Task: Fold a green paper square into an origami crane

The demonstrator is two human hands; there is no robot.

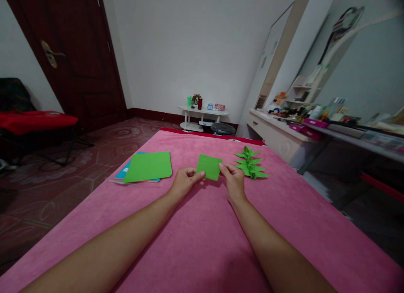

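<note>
A small square of green paper [208, 167] is held up between my two hands, above the pink cloth. My left hand [187, 180] pinches its lower left corner, thumb in front. At its right edge, my right hand [232, 178] grips the paper between thumb and fingers. Left of my hands lies a stack of larger green sheets [150, 166], with blue paper [123, 171] showing underneath. Several folded green paper pieces with pointed tips [251, 163] stand in a row just right of my right hand.
The pink cloth [195, 242] covers the surface under my hands. Beyond it stands a low white table [205, 111] with small items by the wall. A dresser [277, 135] crowded with bottles is on the right, a red chair [38, 120] on the left.
</note>
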